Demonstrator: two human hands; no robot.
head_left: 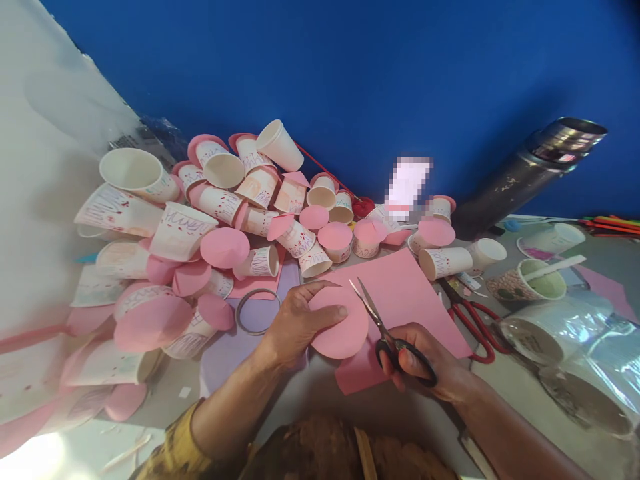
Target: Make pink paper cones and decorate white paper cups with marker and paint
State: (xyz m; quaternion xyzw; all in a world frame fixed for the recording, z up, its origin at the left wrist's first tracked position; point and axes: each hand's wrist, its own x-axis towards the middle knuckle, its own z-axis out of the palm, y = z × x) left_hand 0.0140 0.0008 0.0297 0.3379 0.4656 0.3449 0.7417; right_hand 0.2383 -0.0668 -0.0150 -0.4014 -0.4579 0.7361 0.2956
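While your left hand (300, 320) is pinching the pink paper disc (337, 339) over the pink sheet (410, 293), your right hand (441, 357) is gripping black-handled scissors (383, 332), parted blades pointing up near its edge.

L hand (297, 323) part. hid., bright rect. (407, 187) pixelated
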